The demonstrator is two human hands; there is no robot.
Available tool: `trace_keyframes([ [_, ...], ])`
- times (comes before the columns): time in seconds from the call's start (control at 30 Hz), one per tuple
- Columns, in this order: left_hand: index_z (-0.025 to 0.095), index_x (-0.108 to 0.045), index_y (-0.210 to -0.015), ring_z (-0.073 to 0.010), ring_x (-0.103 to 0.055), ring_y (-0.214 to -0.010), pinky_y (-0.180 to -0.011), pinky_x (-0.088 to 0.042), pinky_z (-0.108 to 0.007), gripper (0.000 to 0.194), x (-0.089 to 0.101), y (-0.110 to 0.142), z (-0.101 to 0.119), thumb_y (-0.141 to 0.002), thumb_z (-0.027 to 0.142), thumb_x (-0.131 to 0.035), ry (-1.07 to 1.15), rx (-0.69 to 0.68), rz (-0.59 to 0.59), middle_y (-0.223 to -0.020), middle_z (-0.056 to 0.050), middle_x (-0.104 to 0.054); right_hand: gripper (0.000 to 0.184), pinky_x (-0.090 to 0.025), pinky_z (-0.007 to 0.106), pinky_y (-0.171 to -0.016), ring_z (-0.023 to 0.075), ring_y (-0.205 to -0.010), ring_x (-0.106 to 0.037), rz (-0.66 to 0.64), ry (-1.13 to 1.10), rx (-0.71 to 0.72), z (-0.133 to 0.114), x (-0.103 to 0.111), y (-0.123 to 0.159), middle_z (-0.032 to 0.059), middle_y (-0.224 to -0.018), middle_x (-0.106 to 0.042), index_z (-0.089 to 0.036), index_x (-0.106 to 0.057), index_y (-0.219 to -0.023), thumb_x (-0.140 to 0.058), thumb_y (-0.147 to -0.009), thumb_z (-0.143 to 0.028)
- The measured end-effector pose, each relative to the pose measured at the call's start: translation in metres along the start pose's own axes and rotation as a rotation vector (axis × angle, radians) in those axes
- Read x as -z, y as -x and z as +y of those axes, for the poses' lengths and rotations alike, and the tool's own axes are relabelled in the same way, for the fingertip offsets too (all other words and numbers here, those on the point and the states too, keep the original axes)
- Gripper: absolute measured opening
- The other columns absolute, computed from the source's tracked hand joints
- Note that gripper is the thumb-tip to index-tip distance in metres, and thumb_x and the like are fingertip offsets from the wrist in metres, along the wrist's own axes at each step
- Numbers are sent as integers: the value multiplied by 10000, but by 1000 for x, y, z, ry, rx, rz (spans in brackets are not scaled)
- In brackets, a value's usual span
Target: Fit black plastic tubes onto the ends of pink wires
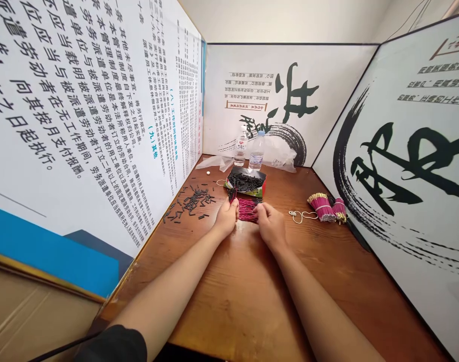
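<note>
My left hand [226, 218] is closed around a few thin magenta wires with black sleeves [233, 194] on their upper ends, which stick up above the fingers. Between my hands lies a bundle of magenta wires [247, 209], side by side on the table, with black tips towards the right. My right hand [270, 224] has its fingers pinched at the right end of this bundle, and its fingertips are partly hidden. Just behind the bundle stands an open box [248, 182] filled with small black sleeves.
Loose black sleeves [194, 201] are scattered on the wooden table [229, 291] at the left. Tied bundles of magenta wires [323, 207] and a pale loop of cord [297, 216] lie at the right. Two bottles [256, 153] stand behind the box; printed panels enclose three sides.
</note>
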State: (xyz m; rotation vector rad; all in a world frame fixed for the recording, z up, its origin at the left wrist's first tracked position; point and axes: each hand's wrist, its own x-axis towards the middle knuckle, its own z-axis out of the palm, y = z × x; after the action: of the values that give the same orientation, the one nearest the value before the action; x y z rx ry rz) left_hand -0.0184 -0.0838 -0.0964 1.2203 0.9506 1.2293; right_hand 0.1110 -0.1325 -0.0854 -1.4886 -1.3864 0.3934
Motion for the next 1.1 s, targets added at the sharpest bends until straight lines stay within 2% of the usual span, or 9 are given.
trace_keyframes([
  [0.07,181,-478,-819,-110,-522,-588,-595,-434,-228,192,2,-1,-4,-894,342,-405,-127,-38,24,-609,26,-507,339,-358,247,-560,146,-558,-515,136,-41,-60,16,8,-10,6,-592,-594,-196,-592,-649,-401,-839,-401],
  [0.17,197,-529,-913,-174,-586,-808,-742,-451,-289,214,4,1,0,-908,343,-373,-488,-126,-3,-777,-23,-616,266,-355,252,-558,148,-562,-496,276,-140,-156,35,15,-21,-1,-583,-570,-192,-580,-635,-413,-787,-332],
  [0.27,220,-537,-933,-215,-594,-866,-759,-440,-323,230,3,1,11,-913,337,-341,-899,-151,-111,-882,-44,-650,242,-360,260,-586,155,-580,-495,278,-176,-164,42,15,-24,-8,-559,-552,-193,-574,-621,-418,-760,-314],
  [0.33,220,-529,-944,-226,-598,-855,-740,-434,-328,213,1,-2,17,-901,276,-328,-1114,-190,-184,-919,-56,-653,242,-362,264,-601,158,-593,-501,257,-173,-157,41,14,-24,-7,-555,-556,-194,-577,-613,-418,-754,-310],
  [0.47,197,-511,-983,-217,-586,-886,-761,-427,-327,241,-6,-12,21,-856,149,-312,-1364,-312,-252,-978,-75,-638,254,-360,264,-607,158,-599,-504,243,-180,-160,37,13,-23,-6,-555,-563,-197,-571,-594,-408,-753,-309],
  [0.6,181,-511,-983,-212,-548,-913,-803,-418,-335,240,-12,-19,13,-849,134,-318,-1472,-413,-299,-980,-83,-609,251,-357,257,-590,153,-590,-505,236,-209,-175,37,13,-24,-7,-564,-568,-196,-573,-597,-404,-747,-305],
  [0.8,166,-499,-1043,-237,-480,-971,-836,-396,-374,255,-16,-17,5,-852,141,-333,-1502,-501,-295,-1053,-103,-546,238,-356,252,-570,142,-558,-490,246,-249,-200,40,11,-26,-15,-563,-560,-195,-568,-596,-419,-739,-314],
  [0.97,168,-499,-1032,-247,-444,-990,-847,-386,-381,247,-14,-17,6,-824,149,-366,-1458,-488,-308,-1073,-108,-511,226,-339,252,-528,141,-530,-472,230,-279,-220,44,10,-26,-18,-556,-544,-198,-561,-611,-414,-735,-315],
  [1.1,182,-491,-1037,-244,-426,-1004,-881,-380,-389,257,-9,-19,6,-806,152,-383,-1344,-432,-311,-1087,-100,-484,227,-370,256,-583,151,-597,-500,248,-230,-197,48,9,-27,-5,-616,-568,-198,-556,-630,-412,-749,-329],
])
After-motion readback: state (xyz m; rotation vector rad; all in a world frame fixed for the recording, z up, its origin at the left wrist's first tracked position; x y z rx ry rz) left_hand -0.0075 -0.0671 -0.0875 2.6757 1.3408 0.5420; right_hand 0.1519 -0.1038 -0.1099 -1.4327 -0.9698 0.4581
